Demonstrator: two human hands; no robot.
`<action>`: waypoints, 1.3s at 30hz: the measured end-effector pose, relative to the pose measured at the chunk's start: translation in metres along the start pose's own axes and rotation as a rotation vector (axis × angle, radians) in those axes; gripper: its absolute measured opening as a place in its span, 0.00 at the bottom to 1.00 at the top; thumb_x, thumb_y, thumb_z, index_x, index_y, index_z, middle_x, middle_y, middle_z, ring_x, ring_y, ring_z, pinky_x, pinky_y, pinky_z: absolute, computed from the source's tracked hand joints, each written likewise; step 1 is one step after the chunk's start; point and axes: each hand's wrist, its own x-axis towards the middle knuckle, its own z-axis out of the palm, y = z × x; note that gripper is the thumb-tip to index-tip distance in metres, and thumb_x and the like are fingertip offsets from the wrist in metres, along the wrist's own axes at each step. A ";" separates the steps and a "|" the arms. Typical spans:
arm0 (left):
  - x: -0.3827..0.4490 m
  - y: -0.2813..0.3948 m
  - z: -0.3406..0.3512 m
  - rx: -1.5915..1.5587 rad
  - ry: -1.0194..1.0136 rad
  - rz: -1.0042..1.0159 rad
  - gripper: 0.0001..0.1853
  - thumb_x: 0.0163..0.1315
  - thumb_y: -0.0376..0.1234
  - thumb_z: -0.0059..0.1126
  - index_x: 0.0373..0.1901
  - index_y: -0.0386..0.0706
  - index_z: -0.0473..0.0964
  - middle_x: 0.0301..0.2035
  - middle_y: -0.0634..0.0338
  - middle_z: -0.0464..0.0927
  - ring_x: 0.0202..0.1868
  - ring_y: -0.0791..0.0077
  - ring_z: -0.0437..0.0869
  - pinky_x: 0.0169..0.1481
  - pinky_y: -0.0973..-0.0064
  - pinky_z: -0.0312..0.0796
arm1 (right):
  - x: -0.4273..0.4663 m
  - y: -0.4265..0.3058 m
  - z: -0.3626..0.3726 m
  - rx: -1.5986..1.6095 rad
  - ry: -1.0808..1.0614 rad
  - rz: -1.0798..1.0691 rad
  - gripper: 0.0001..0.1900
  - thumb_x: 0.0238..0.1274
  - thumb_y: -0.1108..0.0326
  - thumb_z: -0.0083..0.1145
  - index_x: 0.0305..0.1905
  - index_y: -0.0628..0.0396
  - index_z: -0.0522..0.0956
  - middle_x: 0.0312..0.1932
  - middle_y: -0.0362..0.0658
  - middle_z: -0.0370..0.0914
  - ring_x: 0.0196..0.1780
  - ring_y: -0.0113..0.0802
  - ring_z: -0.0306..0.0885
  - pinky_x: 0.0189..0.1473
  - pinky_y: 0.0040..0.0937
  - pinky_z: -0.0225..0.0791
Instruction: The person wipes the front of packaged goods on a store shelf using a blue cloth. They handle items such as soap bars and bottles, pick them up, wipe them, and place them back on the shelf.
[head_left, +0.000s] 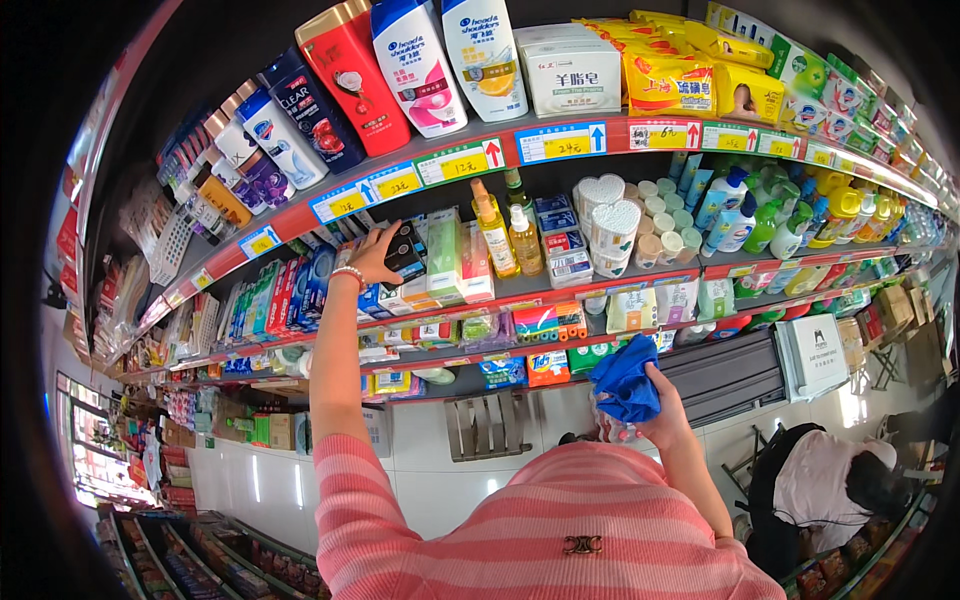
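Note:
My left hand (373, 255) reaches onto the middle shelf, its fingers spread over a small black box (406, 253). I cannot tell whether the fingers grip the box or only touch it. To the right of that box stand a green and white box (445, 255) and a red and white box (477, 262). Toothpaste boxes (281, 296) line the shelf left of my hand. A crumpled blue cloth (628, 379) is in my right hand (664, 409), held in front of the lower shelves.
Shampoo bottles (420, 71) and soap packs (670, 84) fill the upper shelf, above a rail (480, 166) with price tags. Pump bottles of oil (493, 232) and heart-shaped cotton swab tubs (613, 229) share the middle shelf. At the right, another person (821, 487) bends near a folding stool.

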 end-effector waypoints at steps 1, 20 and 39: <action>-0.001 0.001 0.000 -0.022 -0.001 -0.010 0.66 0.34 0.44 0.79 0.77 0.62 0.44 0.69 0.50 0.54 0.73 0.49 0.54 0.76 0.50 0.47 | -0.001 0.000 -0.001 0.006 -0.019 -0.006 0.27 0.69 0.51 0.53 0.64 0.58 0.68 0.57 0.49 0.76 0.57 0.44 0.76 0.60 0.43 0.70; -0.180 0.155 -0.097 -0.099 0.615 0.695 0.52 0.34 0.28 0.78 0.67 0.45 0.61 0.56 0.49 0.64 0.58 0.48 0.69 0.64 0.60 0.66 | 0.014 0.000 -0.008 -0.024 -0.058 0.034 0.30 0.70 0.49 0.50 0.66 0.60 0.64 0.60 0.53 0.74 0.59 0.48 0.75 0.59 0.48 0.71; -0.033 0.323 -0.332 0.451 0.610 0.754 0.49 0.41 0.48 0.72 0.65 0.37 0.60 0.53 0.43 0.70 0.59 0.51 0.69 0.68 0.64 0.60 | -0.031 -0.012 -0.067 0.181 -0.048 -0.067 0.28 0.70 0.48 0.48 0.65 0.56 0.67 0.58 0.50 0.76 0.58 0.49 0.76 0.60 0.47 0.70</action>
